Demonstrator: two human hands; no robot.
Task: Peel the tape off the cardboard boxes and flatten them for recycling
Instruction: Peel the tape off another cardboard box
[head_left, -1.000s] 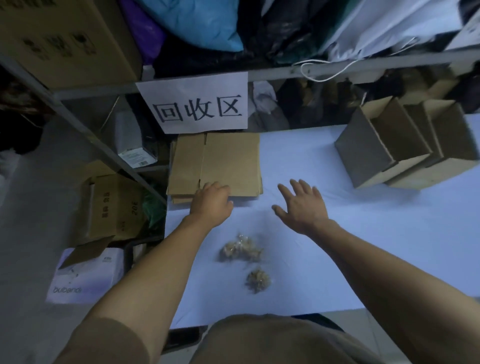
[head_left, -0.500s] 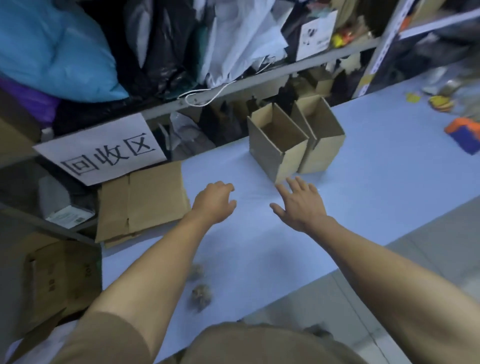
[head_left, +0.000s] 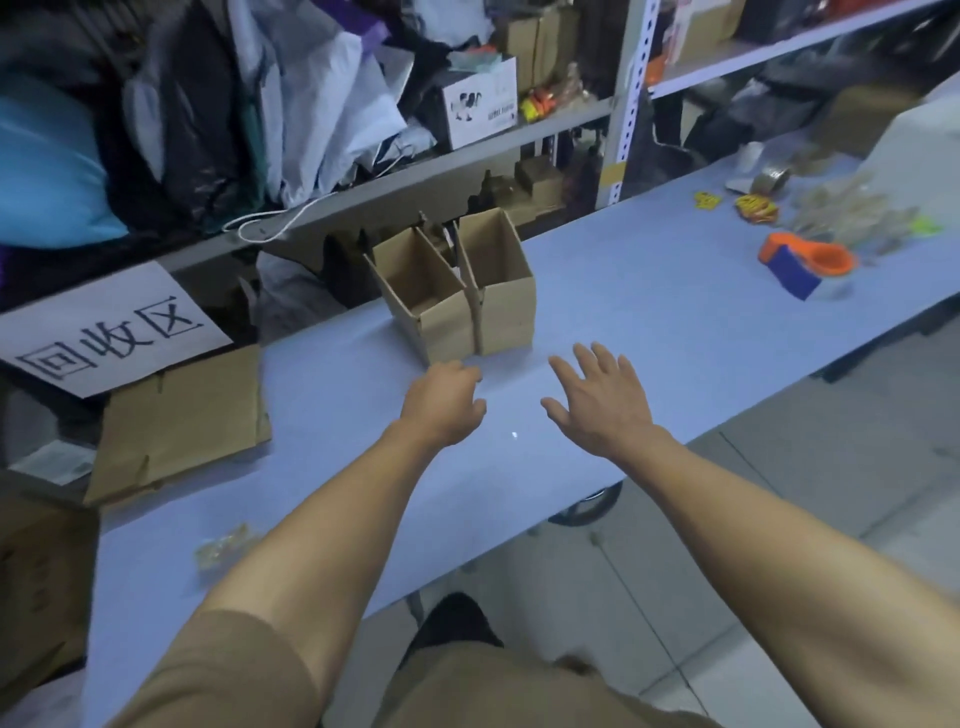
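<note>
Since a second ago your view has swung right along the table: the flattened cardboard you were leaning over now lies off to your left under the paper sign, and two open boxes stand ahead of your hands.

Nearest you, a small wad of peeled tape lies on the table by your left forearm. Your left hand hovers with its fingers loosely curled and holds nothing; your right hand is spread, palm down, also empty. Both are just short of the boxes, which stand upright and touching, tops open.

For this step, you would do well to take the nearer box with your left hand and steady it with your right, then turn it over to find the bottom seam. I cannot tell from here whether tape is on it. Peel along the seam in one strip if you can, then push opposite corners together so the box folds flat.

Farther right on the pale blue table sit an orange and blue tape dispenser, some yellow wrappers and a heap of clear tape scraps. Behind runs metal shelving crowded with bags and cartons.
</note>
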